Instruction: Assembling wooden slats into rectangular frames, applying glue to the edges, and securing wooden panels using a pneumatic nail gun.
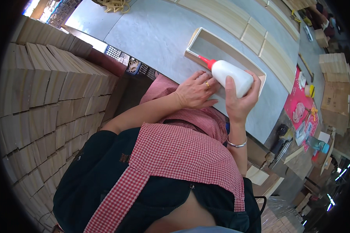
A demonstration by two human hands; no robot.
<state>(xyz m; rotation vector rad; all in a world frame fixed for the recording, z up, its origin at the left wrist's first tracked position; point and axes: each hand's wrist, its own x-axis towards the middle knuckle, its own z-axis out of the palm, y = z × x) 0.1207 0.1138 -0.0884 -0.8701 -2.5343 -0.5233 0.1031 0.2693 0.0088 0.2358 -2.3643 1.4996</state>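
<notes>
My right hand [242, 99] is wrapped round a white squeeze bottle [231, 77] with a red nozzle. The bottle leans over a shallow rectangular wooden frame [229, 46] on the grey-blue table, its nozzle pointing to the far left, at the frame's near side. My left hand [200, 90], with a ring on one finger, lies at the table's near edge beside the bottle. Its fingers are loosely bent and a little apart, close to the near wall of the frame; the bottle partly hides that wall. Whether the fingertips touch the wood cannot be made out.
Pale wooden boards [249, 33] lie in rows beyond the frame. Tall stacks of wood pieces [54, 81] stand at my left. A coil of tan strips [116, 5] lies at the far left. On the right are a pink sheet [293, 101] and a clear bottle [317, 144].
</notes>
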